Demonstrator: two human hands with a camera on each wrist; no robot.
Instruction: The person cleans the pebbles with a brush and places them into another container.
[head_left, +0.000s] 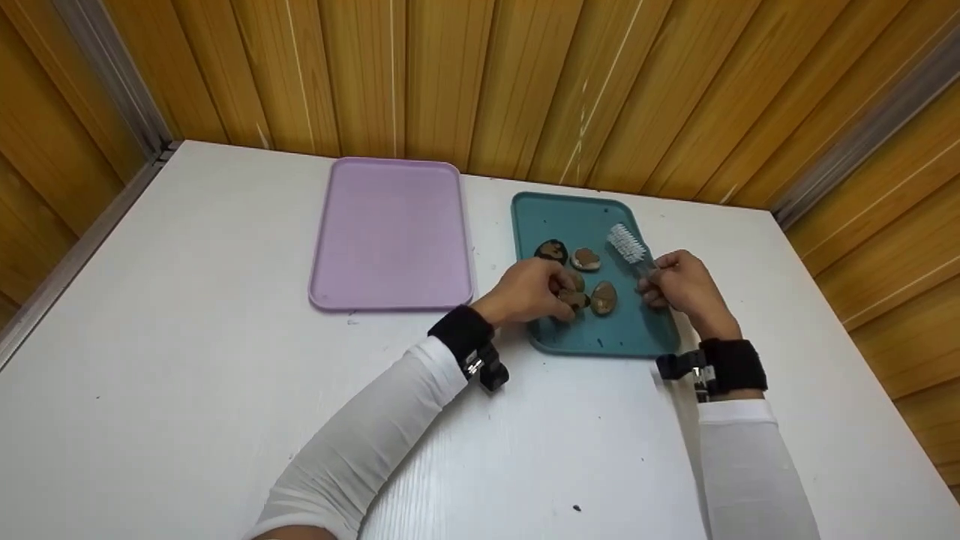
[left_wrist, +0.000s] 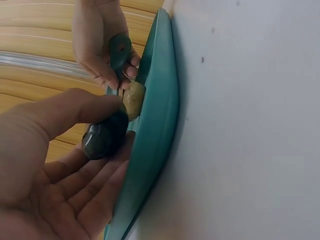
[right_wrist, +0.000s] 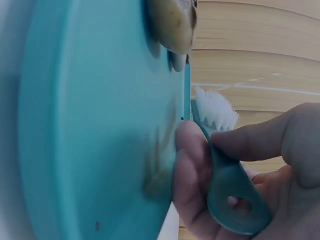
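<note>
Left hand (head_left: pixel 529 291) pinches a dark stone (left_wrist: pixel 104 137) just above the teal tray (head_left: pixel 592 341), near its front-left edge. Right hand (head_left: pixel 679 289) grips a brush (head_left: pixel 628 245) by the handle – bristles over the tray's right side. Three more stones (head_left: pixel 586 259) lie mid-tray. Lilac tray (head_left: pixel 391 232) sits left of the teal one – narrow gap between. White table (head_left: pixel 187 352) in front is open.

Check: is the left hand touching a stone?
Touching. The left wrist view shows the left hand pinching a dark stone between thumb and fingers.

Stones (head_left: pixel 586 259) crowding teal tray (head_left: pixel 571 211)
</note>
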